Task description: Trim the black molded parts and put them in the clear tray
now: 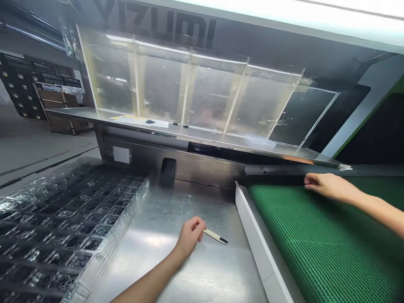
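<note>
My left hand (190, 235) hovers over the steel worktop (195, 261), fingers pinched round a thin cream-coloured stick with a dark tip (215, 236) that points to the right. My right hand (328, 186) reaches across the green ribbed conveyor belt (315, 244) to its far end, fingers curled at the dark edge under the machine's shelf; what they hold, if anything, is hidden. A clear plastic tray (63, 223) with several rows of small round dark parts lies at the left.
A white rail (255, 240) divides the worktop from the belt. Clear guard panels (195, 97) stand on a steel shelf above. A small black block (167, 171) sits on the back wall. Dark racks stand at the far left.
</note>
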Demonstrator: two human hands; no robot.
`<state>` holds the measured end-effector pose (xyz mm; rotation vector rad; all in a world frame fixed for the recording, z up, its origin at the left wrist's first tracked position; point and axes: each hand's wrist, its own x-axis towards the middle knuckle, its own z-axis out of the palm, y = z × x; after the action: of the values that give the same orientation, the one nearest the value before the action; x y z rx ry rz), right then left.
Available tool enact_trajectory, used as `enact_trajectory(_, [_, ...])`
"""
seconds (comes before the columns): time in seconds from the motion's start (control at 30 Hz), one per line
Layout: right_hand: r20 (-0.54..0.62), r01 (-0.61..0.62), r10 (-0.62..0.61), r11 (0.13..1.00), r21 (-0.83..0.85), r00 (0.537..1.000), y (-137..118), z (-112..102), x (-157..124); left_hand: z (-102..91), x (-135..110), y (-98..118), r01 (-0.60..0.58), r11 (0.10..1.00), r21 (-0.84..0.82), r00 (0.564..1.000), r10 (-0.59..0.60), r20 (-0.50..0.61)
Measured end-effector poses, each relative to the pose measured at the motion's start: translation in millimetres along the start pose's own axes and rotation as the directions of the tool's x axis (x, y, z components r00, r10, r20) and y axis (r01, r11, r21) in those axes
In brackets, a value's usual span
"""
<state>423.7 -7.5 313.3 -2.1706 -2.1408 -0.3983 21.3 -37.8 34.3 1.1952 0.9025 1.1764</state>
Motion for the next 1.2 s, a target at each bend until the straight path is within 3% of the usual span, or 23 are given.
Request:
enact_trajectory(0.07, [0.164, 0.233, -0.24, 0.971, 0.061, 0.957, -51.6, 9.7, -2.0, 4.1, -1.1, 1.6, 0.119, 0.979, -0.167, 0.99, -0.103, 0.097])
enact_trajectory(0.1, [0.197, 0.384, -0.399, 0.916, 0.113, 0.895, -81.7, 16.2, -6.5, 5.9, -2.6, 2.6, 0.188, 0.951, -0.245, 0.975, -0.152, 0.161])
enact_trajectory(0.2, [0.169, 0.736, -0.778, 0.627, 0.254, 0.605, -174.8, 43.6, -29.3, 10.0, -10.0, 5.5, 0.373, 0.835, -0.404, 0.905, -0.232, 0.356])
enact_trajectory(0.3, [0.134, 0.903, -0.933, 0.358, 0.236, 0.335, -248.6, 74.9, -50.4, 12.5, -17.4, 8.2, 0.478, 0.756, -0.447, 0.846, -0.26, 0.466])
enact_trajectory(0.33, [0.15, 0.932, -0.952, 0.296, 0.208, 0.269, -266.0, 83.2, -54.5, 12.9, -18.8, 9.0, 0.498, 0.736, -0.458, 0.842, -0.284, 0.46])
enact_trajectory(0.4, [0.187, 0.965, -0.962, 0.225, 0.134, 0.199, -288.9, 93.2, -58.1, 12.8, -19.6, 10.9, 0.526, 0.695, -0.49, 0.843, -0.354, 0.404])
enact_trajectory(0.43, [0.196, 0.972, -0.961, 0.215, 0.097, 0.193, -294.3, 94.3, -58.0, 12.1, -19.1, 11.8, 0.528, 0.681, -0.507, 0.848, -0.385, 0.365])
enact_trajectory(0.5, [0.176, 0.971, -0.958, 0.234, 0.039, 0.224, -293.9, 88.8, -55.4, 9.4, -16.8, 13.4, 0.519, 0.675, -0.525, 0.855, -0.415, 0.313])
enact_trajectory(0.6, [0.11, 0.944, -0.938, 0.329, -0.027, 0.33, -268.0, 65.5, -50.2, 3.1, -13.7, 14.4, 0.495, 0.721, -0.484, 0.868, -0.401, 0.292])
enact_trajectory(0.7, [0.091, 0.868, -0.865, 0.483, -0.111, 0.493, -216.4, 32.3, -50.6, -1.9, -14.6, 13.8, 0.46, 0.793, -0.398, 0.886, -0.384, 0.259])
enact_trajectory(0.8, [0.103, 0.702, -0.695, 0.698, -0.143, 0.712, -140.7, -3.5, -63.0, -4.0, -16.1, 12.1, 0.402, 0.853, -0.333, 0.912, -0.342, 0.225])
enact_trajectory(0.87, [0.118, 0.488, -0.475, 0.863, -0.133, 0.872, -80.3, -27.7, -80.1, -3.7, -16.0, 10.7, 0.367, 0.888, -0.278, 0.921, -0.305, 0.242])
enact_trajectory(0.93, [0.137, 0.163, -0.142, 0.975, -0.153, 0.98, -18.4, -51.3, -104.2, -2.2, -16.7, 9.3, 0.343, 0.915, -0.212, 0.92, -0.281, 0.274])
enact_trajectory(0.97, [0.125, -0.035, 0.058, 0.982, -0.184, 0.99, 11.2, -62.1, -117.9, -1.2, -17.7, 8.8, 0.335, 0.926, -0.176, 0.917, -0.277, 0.287])
enact_trajectory(1.0, [0.085, -0.227, 0.249, 0.95, -0.215, 0.965, 39.2, -71.6, -132.0, -0.2, -18.9, 8.4, 0.328, 0.934, -0.141, 0.914, -0.277, 0.296])
enact_trajectory(1.07, [-0.017, -0.533, 0.545, 0.812, -0.239, 0.838, 88.5, -84.7, -159.4, 1.4, -21.3, 7.8, 0.319, 0.944, -0.088, 0.911, -0.28, 0.303])
enact_trajectory(1.13, [-0.062, -0.714, 0.719, 0.67, -0.204, 0.693, 126.7, -88.6, -182.7, 2.0, -22.5, 7.5, 0.318, 0.945, -0.07, 0.911, -0.284, 0.299])
enact_trajectory(1.2, [-0.033, -0.792, 0.799, 0.589, -0.159, 0.601, 153.5, -84.3, -199.2, 1.7, -22.3, 6.9, 0.325, 0.943, -0.076, 0.908, -0.289, 0.303])
